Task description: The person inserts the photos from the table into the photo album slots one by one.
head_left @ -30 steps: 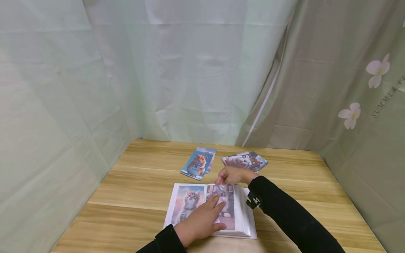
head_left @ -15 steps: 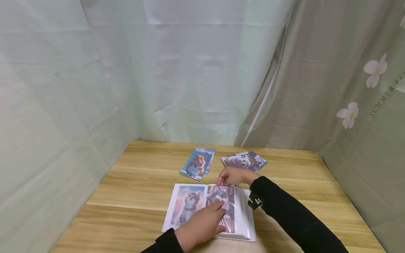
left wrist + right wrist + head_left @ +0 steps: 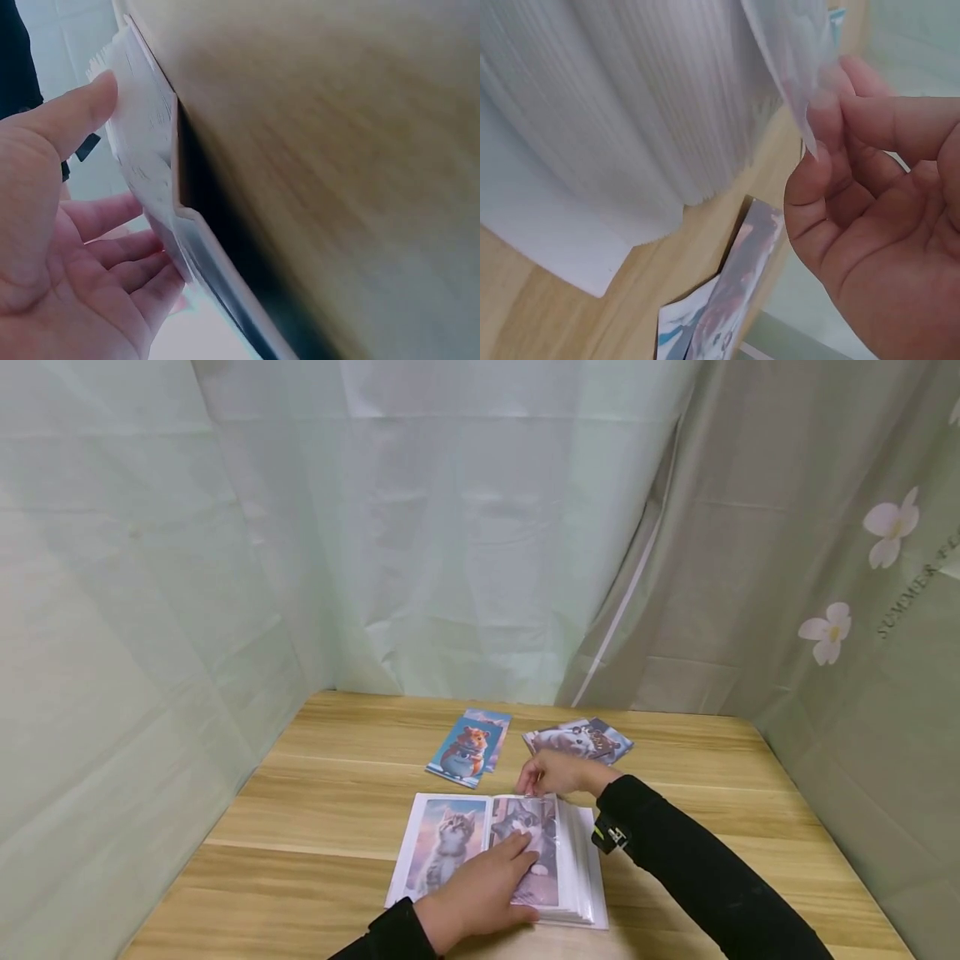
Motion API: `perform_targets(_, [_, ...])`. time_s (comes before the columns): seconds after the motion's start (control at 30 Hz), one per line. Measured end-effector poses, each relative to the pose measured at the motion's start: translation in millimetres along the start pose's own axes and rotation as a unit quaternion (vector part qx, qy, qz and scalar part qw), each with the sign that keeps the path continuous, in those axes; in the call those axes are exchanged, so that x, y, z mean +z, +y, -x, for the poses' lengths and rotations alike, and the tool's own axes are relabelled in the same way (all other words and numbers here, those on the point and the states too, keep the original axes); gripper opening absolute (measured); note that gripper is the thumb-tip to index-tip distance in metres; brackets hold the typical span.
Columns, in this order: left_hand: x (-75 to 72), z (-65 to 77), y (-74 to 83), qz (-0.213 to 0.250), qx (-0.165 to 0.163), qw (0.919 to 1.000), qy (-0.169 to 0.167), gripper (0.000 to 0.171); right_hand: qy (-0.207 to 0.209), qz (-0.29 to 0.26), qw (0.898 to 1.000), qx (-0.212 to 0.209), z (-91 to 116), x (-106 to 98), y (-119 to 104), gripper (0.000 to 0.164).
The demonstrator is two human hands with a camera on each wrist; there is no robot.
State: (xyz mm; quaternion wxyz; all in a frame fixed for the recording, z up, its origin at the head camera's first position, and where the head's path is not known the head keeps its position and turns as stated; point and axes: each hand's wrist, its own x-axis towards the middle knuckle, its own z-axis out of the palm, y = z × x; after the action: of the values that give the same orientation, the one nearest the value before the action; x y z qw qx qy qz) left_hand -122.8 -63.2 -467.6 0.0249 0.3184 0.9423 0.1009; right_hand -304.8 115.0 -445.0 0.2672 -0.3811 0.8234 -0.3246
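Note:
A white photo album (image 3: 600,893) lies spread on the wooden table, a kitten photo (image 3: 450,839) on its left page. On the right page is a grey-and-white cat photo (image 3: 546,835) under glossy clear plastic. My left hand (image 3: 480,889) rests across the right page, fingers extended over the photo; in the left wrist view its thumb lies by the page edges. At the top edge of that page, my right hand (image 3: 558,774) pinches a translucent album page (image 3: 791,71) between its fingertips, as the right wrist view shows. The photo's lower left is hidden by the left hand.
Beyond the album lie two overlapping photos, a hamster photo (image 3: 465,752) on top. Further right, another group of animal photos (image 3: 577,741) sits just behind my right hand. Pale curtains (image 3: 450,527) hang along the table's back and sides.
The right hand has shifted slightly up and right along the page's top edge. The left hand's fingers have moved a little lower on the photo, and the plastic's glare has changed.

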Motion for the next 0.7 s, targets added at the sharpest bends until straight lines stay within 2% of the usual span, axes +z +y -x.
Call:
perform_targets(0.13, [1.2,-2.3,-0.3,0.004,-0.008,1.0,-0.003,0.073,0.012,0.009,1.0,-0.008,2,-5,-1,0.033])
perform_targets(0.43, [1.5,-3.7,-0.7,0.022,-0.017,0.9996,-0.004,0.073,0.031,-0.009,0.999,-0.009,9,-15,-11,0.03])
perform_targets(0.7, [-1.3,-3.5,-1.5,0.034,-0.001,0.9993,0.017,0.068,0.047,-0.013,0.999,-0.018,17,-32,-12,0.027])
